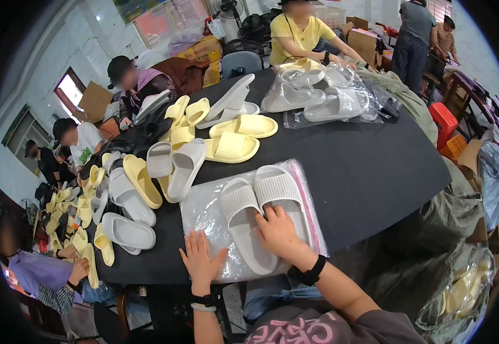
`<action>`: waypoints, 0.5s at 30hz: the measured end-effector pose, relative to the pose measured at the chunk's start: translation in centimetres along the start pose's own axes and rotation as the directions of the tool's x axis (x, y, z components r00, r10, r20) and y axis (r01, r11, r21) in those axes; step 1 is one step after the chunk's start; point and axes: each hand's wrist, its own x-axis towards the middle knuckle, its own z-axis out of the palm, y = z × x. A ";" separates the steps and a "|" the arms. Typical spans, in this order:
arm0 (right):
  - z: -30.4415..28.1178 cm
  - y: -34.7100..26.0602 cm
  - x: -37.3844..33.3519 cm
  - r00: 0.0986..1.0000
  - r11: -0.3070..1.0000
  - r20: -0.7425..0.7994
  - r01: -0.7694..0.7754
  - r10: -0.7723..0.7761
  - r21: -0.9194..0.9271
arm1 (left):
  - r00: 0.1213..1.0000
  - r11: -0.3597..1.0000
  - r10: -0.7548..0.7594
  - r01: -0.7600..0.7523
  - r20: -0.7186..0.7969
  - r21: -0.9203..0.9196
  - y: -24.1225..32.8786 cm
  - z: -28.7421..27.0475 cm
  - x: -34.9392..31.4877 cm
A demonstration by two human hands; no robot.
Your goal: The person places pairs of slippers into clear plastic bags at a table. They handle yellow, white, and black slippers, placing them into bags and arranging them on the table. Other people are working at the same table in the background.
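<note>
A pair of light grey slippers (242, 221) lies side by side on a stack of clear plastic bags (203, 215) at the near edge of the table, toes pointing away from me. My right hand (282, 232) reaches over the right slipper. Its bent fingers grip where the two slippers' inner edges meet; the fingertips are partly hidden. Flat on the bags, left of the pair, lies my left hand (202, 261), fingers spread and holding nothing. A pink strip (309, 209) runs along the bags' right side.
Loose grey and yellow slippers (142, 180) crowd the left of the black table (370, 172). Bagged slippers (324, 94) lie at the far side. Co-workers sit around; one at the lower left holds a yellow slipper (90, 266). A sack of yellow slippers (461, 289) stands at lower right.
</note>
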 end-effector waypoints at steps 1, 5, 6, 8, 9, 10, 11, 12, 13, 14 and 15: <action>-0.4 0.2 -0.1 0.999 1.000 0.036 0.009 -0.010 0.017 | 1.000 1.000 -0.005 0.005 0.001 -0.002 0.0 -0.1 0.0; -3.1 2.3 -1.5 0.995 0.938 -0.010 0.097 -0.100 0.334 | 0.997 1.000 -0.025 0.024 0.074 0.010 0.5 -1.2 0.1; -4.2 3.0 -2.1 0.994 0.916 -0.034 0.105 -0.099 0.386 | 0.997 1.000 -0.014 0.014 0.072 -0.001 0.2 -1.2 0.1; -6.0 4.2 -3.4 0.995 0.874 -0.093 0.066 -0.024 0.481 | 0.999 0.999 0.032 -0.031 0.005 -0.035 -0.9 -0.4 -0.1; -6.6 4.8 -4.1 0.990 0.854 -0.129 0.019 0.056 0.520 | 0.998 0.999 0.045 -0.046 -0.043 -0.027 -1.0 -0.7 -0.3; -6.8 5.6 -4.7 0.968 0.887 -0.236 0.039 0.080 0.460 | 0.994 0.998 0.059 -0.061 -0.092 -0.016 -0.9 -1.3 -0.3; -6.6 6.2 -5.4 0.954 0.892 -0.269 0.001 0.135 0.452 | 0.987 0.997 0.075 -0.076 -0.140 -0.004 -0.7 -1.9 -0.4; -6.5 6.9 -5.8 0.958 0.867 -0.224 -0.047 0.180 0.496 | 0.979 0.992 0.110 -0.119 -0.171 -0.044 0.4 -3.5 -0.4; -6.4 7.4 -6.3 0.958 0.841 -0.172 -0.105 0.228 0.530 | 0.970 0.982 0.146 -0.166 -0.197 -0.092 2.3 -5.5 -0.7; -6.2 7.5 -6.5 0.957 0.816 -0.145 -0.130 0.252 0.563 | 0.957 0.967 0.181 -0.215 -0.224 -0.138 4.2 -7.0 -0.7; -6.0 7.6 -6.8 0.955 0.786 -0.114 -0.152 0.273 0.599 | 0.966 0.926 0.214 -0.247 -0.141 -0.285 5.9 -8.0 -0.7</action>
